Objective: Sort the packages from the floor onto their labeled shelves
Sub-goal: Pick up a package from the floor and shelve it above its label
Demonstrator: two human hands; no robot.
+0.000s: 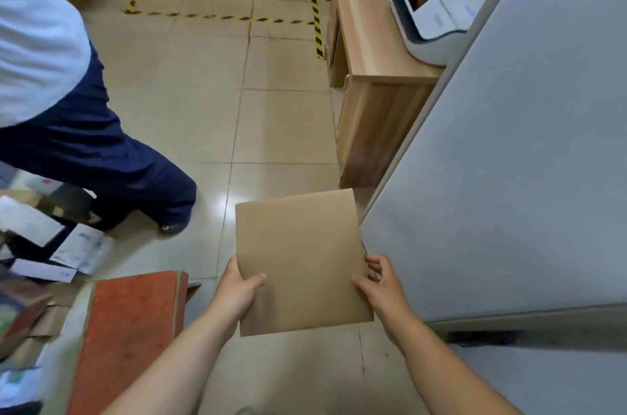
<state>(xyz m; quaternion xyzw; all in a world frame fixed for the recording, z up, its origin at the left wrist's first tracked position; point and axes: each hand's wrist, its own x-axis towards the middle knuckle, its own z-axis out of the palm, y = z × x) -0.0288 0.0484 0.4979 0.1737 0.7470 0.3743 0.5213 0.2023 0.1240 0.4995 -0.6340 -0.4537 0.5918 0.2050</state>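
Note:
A flat brown cardboard package (pixel 300 262) is held level above the tiled floor, its plain side up with no label showing. My left hand (pixel 237 285) grips its left edge, thumb on top. My right hand (pixel 378 282) grips the right edge the same way. At the left edge of the view several more packages (pixel 51 245) lie piled on the floor, white and brown, some with printed labels. No labeled shelf shows in this view.
Another person in dark blue trousers (pixel 112 160) stands at the left by the pile. A red-brown board (pixel 129 336) lies at lower left. A wooden counter (pixel 373 75) with a white printer (pixel 431 7) is ahead right. A grey panel (pixel 509 177) fills the right.

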